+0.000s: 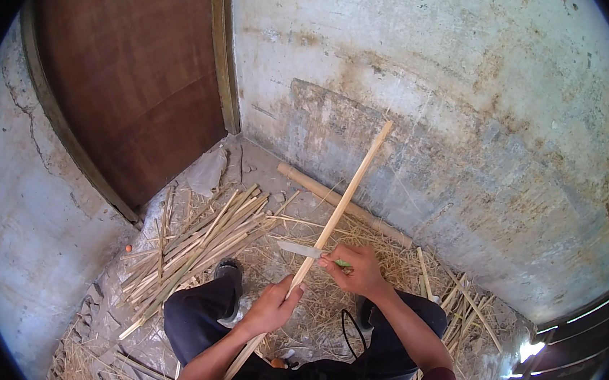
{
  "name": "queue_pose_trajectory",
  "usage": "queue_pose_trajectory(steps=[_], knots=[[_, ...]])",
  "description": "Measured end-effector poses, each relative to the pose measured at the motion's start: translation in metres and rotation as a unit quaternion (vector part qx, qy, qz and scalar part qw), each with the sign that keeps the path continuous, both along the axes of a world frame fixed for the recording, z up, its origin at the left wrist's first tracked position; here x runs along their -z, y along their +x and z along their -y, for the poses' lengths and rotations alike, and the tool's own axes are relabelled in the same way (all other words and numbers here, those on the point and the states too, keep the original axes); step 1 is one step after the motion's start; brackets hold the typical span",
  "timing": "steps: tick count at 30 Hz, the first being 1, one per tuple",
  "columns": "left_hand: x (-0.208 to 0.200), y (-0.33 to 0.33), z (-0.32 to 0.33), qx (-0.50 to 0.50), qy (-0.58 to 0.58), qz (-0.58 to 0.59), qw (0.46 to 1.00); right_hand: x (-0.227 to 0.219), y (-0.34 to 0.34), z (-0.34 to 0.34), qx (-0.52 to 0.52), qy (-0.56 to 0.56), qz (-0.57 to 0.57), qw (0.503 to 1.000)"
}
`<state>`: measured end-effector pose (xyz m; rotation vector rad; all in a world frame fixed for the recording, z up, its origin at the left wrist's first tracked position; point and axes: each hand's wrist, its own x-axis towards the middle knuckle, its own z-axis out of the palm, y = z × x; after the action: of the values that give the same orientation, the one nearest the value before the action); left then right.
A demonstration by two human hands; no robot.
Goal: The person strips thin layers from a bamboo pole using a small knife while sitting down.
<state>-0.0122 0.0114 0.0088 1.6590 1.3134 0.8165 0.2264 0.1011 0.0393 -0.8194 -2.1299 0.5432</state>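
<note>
A long pale strip of split bamboo (352, 183) slants up and away from my lap toward the wall. My left hand (276, 305) is wrapped round its lower part, and its near end runs down beside my left forearm. In my right hand (357, 269) is a knife (301, 249) with a green handle, its blade pointing left. The blade lies across the strip a little beyond my left hand. Most of the knife's handle is hidden by my fingers.
Several split bamboo strips (202, 242) are heaped on the floor at left, with more strips (467, 313) at right. Shavings (323, 304) litter the ground between my legs. A bamboo pole (374, 225) lies along the stained wall (443, 93). A brown door (127, 66) stands at far left.
</note>
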Motion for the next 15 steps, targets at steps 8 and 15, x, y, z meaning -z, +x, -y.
queue_pose_trajectory(steps=[8,15], knots=[[0.003,-0.002,-0.002,0.016,-0.080,0.045,0.996,0.004,0.011,-0.023,0.064,-0.031,-0.099,0.993],[0.012,-0.002,-0.001,0.021,-0.071,0.053,0.996,0.005,0.003,0.000,-0.014,-0.053,-0.065,0.996]])
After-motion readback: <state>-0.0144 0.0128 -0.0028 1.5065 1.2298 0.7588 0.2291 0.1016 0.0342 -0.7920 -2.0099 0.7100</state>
